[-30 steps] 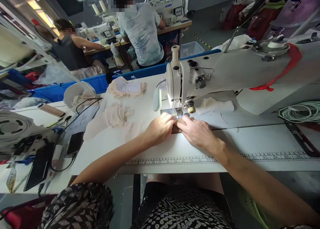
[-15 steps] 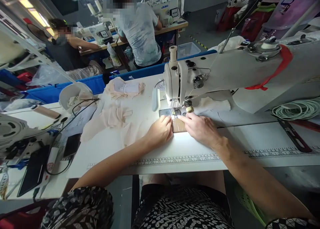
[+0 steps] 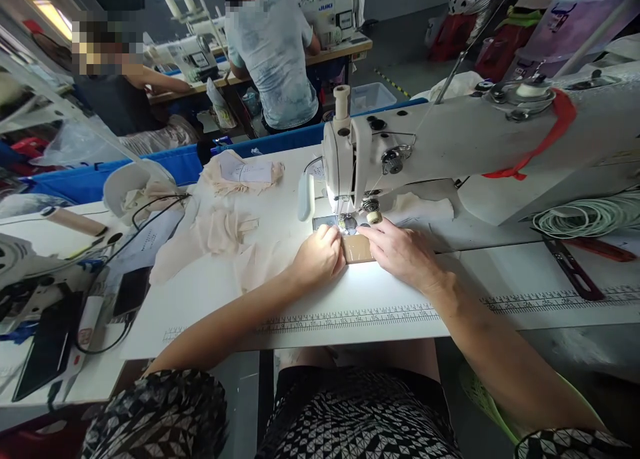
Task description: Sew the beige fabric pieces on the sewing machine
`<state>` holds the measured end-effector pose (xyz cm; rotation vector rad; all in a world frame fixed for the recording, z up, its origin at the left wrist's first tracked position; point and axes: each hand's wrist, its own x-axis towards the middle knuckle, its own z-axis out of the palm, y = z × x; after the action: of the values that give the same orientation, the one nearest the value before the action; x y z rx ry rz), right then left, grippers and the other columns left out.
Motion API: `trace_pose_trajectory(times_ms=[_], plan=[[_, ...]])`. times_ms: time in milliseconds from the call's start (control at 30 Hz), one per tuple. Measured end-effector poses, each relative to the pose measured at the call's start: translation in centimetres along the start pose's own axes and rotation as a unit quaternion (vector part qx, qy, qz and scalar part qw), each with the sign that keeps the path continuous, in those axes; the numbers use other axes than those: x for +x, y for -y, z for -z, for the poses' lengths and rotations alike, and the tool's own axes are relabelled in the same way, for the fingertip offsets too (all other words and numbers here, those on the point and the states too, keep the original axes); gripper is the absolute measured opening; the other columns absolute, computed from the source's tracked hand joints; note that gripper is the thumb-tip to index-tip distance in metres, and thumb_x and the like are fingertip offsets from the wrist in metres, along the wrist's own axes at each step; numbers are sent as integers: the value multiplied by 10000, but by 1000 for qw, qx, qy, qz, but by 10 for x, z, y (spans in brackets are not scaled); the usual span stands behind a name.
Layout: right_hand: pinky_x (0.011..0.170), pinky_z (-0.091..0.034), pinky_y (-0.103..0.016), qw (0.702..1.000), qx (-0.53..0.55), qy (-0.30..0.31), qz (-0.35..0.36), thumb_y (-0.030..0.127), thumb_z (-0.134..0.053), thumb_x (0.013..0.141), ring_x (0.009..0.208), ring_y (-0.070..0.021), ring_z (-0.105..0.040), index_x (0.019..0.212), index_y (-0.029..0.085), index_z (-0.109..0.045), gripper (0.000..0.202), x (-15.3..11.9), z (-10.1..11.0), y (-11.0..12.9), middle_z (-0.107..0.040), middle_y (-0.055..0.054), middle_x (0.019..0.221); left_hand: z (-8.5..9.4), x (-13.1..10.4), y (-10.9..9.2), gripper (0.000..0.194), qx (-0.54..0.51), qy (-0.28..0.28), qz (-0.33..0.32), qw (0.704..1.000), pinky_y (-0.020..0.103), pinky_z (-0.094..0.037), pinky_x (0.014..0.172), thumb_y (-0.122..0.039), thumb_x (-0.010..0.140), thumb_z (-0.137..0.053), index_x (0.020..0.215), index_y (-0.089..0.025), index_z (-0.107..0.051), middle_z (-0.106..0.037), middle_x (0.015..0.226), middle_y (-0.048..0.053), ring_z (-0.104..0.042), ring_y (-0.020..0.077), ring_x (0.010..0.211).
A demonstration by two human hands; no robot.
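Note:
A white sewing machine [image 3: 370,152] stands over the white table [image 3: 300,332], its lamp lighting the needle area. My left hand [image 3: 320,255] rests just left of the needle plate with its fingers curled and pressed together; what they hold, if anything, is hidden. On the other side of the needle, my right hand [image 3: 400,251] reaches in with its index finger and thumb near the presser foot; whatever lies under its fingertips is too small to tell. Between my hands is a brown plate [image 3: 359,249]. Pale fabric pieces [image 3: 217,235] lie to the left of my left hand.
A fabric bundle with paper [image 3: 245,172] lies at the back left. Red-handled snips [image 3: 575,269] and a coil of pale cord [image 3: 590,213] are at the right. A phone [image 3: 131,292] lies on the left table. Two people sit at machines beyond the blue cloth edge [image 3: 295,139].
The view has shifted slightly, so the scene sits a little further left. My right index finger has moved slightly away from the needle; my left hand stays nearly in place.

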<state>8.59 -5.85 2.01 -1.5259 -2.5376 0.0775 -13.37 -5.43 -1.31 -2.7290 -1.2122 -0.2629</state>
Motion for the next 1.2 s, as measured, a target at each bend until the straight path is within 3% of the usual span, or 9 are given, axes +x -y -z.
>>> trace_pose_trajectory(times_ms=[233,333,533,867,1067,1200], plan=[[726,-479,-338,998,60,-31,-16,241,-358,1104,923,-255,-705,1186,196,-742,395,7,-13,-5,-751,-128,1170,0,-2,0,322,4,-4,0,1000,433,-584,904,-209,1059,-419,1071,-111,-726,-700,1153,193,-638,296,1009],[757,-497,-339,992,109,-43,-48,311,-349,1133,891,-253,-705,1069,176,-730,409,19,-20,-11,-768,-130,1023,-1,-1,1,331,8,-7,-11,1000,420,-580,901,-211,1056,-411,1022,-114,-725,-698,1161,187,-626,283,986],[774,-498,-354,987,142,-45,-66,340,-306,1136,791,-240,-694,883,252,-712,486,33,-16,-15,-709,-67,759,0,2,1,338,15,-1,-12,1000,407,-567,877,-231,1062,-411,1018,-122,-728,-697,1155,179,-612,277,963],[731,-472,-352,982,161,-47,-88,440,-274,1141,781,-240,-687,994,251,-733,517,21,-14,-10,-731,-81,798,-3,4,5,331,23,-13,-5,1000,402,-585,876,-222,1056,-429,984,-118,-735,-716,1219,183,-620,275,970],[624,-418,-349,978,145,-118,-90,471,-320,1108,664,-237,-634,853,281,-708,502,29,-28,-15,-710,-83,721,-2,5,10,311,-6,-7,7,1000,434,-597,970,-225,1048,-455,1077,-123,-747,-710,1304,185,-657,301,1086],[601,-378,-337,978,121,-148,-81,473,-365,1086,661,-233,-630,840,269,-703,465,26,-26,-18,-736,-101,751,-3,5,8,336,-34,-19,16,999,476,-610,971,-233,1042,-452,1146,-114,-749,-705,1335,209,-672,323,1118]])
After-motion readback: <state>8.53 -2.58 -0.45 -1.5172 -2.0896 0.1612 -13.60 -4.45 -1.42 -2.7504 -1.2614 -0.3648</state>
